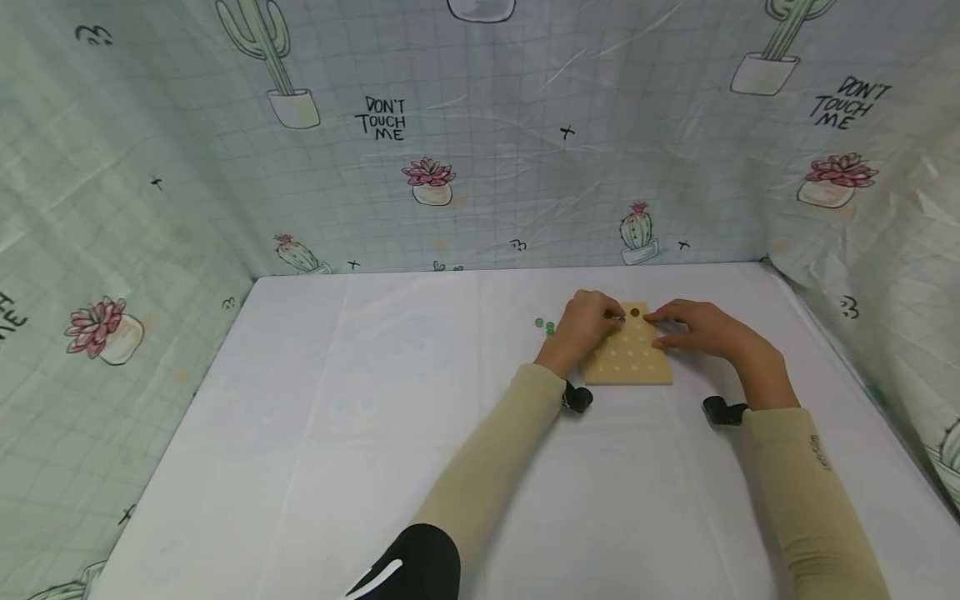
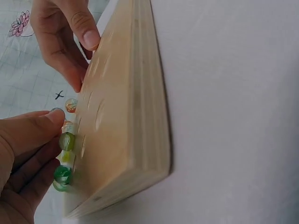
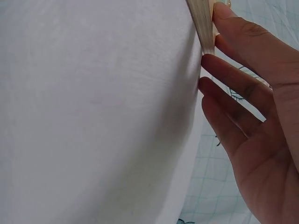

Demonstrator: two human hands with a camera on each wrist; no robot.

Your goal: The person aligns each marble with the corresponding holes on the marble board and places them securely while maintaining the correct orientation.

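A flat wooden board (image 1: 628,367) with rows of shallow hollows lies on the table. Between its thumb and a finger, my left hand (image 1: 588,326) pinches a small glass marble (image 2: 57,111) just over the board's left side; the fingers cover most of it. Thumb and forefinger of my right hand (image 1: 701,332) grip the board's right edge, while the other fingers reach down toward the cloth. A dark round spot (image 1: 634,312), marble or hollow I cannot tell, shows near the far edge. Green marbles (image 1: 551,328) lie left of the board, partly behind my left hand.
White cloth covers the table (image 1: 360,433). A printed curtain (image 1: 517,192) with cactus drawings hangs behind the far edge and along both sides. Black camera mounts (image 1: 577,397) sit at both wrists.
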